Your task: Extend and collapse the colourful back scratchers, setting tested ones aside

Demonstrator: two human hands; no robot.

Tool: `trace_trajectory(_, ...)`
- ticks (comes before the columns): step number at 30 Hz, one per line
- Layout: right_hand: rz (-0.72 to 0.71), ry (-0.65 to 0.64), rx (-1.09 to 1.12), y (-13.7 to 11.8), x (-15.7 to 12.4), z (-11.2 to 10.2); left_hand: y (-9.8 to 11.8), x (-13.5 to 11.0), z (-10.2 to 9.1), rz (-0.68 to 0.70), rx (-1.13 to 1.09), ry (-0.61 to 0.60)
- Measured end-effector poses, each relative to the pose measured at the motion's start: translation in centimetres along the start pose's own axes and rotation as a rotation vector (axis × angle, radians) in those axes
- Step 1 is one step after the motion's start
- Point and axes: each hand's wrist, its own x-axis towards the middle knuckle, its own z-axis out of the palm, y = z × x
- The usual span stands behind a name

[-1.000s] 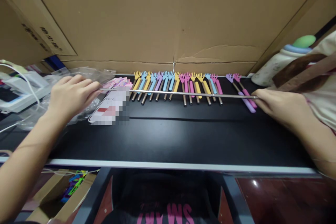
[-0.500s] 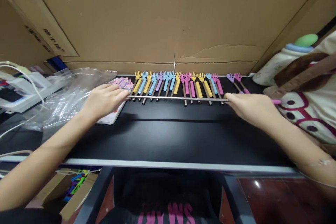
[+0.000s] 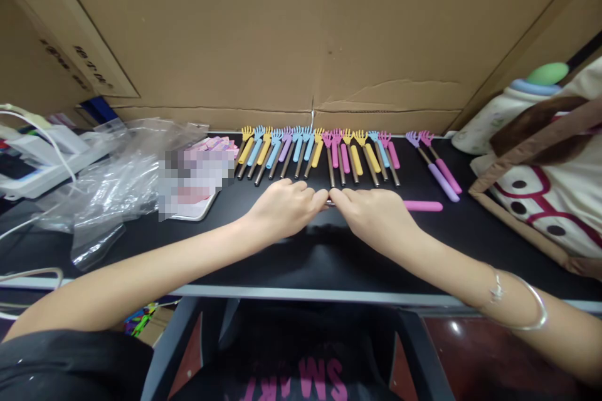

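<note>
My left hand and my right hand meet above the middle of the black desk, both closed on one telescopic back scratcher. Its pink handle sticks out to the right past my right hand; a bit of metal rod shows between my thumbs, and its claw end is hidden in my left hand. Behind my hands lies a row of several back scratchers in yellow, blue, purple and pink, such as a yellow one, claws toward the cardboard. To the right, a purple one and a pink one lie side by side.
At left are crumpled clear plastic bags, a white power strip with cables and a partly blurred phone-like object. A bag with a cartoon print and a white bottle stand at right. Cardboard walls the back.
My hands have come together from far apart, and the long stretch of metal rod between them has shortened to almost nothing. The handles of the two right-hand back scratchers are uncovered.
</note>
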Motion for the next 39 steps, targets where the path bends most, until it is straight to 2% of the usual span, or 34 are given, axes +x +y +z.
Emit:
trace_trajectory(4,-0.024,0.056,-0.007,0.5,0.0,0.2,-0.3,0.1,-0.4,0.004,0.001,-0.005)
trace_trajectory(8,0.001,0.130,0.003,2.2,-0.6,0.7,-1.7,-0.3,-1.3,-0.031,-0.002,-0.001)
trace_trajectory(14,0.073,0.129,0.059,5.2,-2.2,1.8,-4.1,-1.2,-1.0,-0.047,0.027,-0.021)
trace_trajectory(18,0.075,0.148,0.042,4.9,-2.4,2.1,-4.0,-1.3,-0.2,0.002,0.064,0.029)
trace_trajectory(26,0.049,0.099,0.054,4.0,-1.9,2.4,-3.4,-1.3,0.2,-0.004,-0.009,-0.045)
trace_trajectory(29,0.066,0.065,0.154,4.2,-2.1,2.6,-3.1,-1.5,0.2,-0.049,-0.114,-0.152)
trace_trajectory(33,0.058,-0.066,0.397,4.6,-2.4,2.7,-3.2,-2.0,0.5,-0.109,-0.331,-0.326)
trace_trajectory(36,0.045,-0.124,0.581,5.1,-2.5,3.0,-4.1,-2.4,0.7,-0.113,-0.464,-0.390)
trace_trajectory(39,0.027,-0.132,0.744,5.6,-2.5,3.4,-5.1,-2.6,0.9,-0.104,-0.577,-0.404)
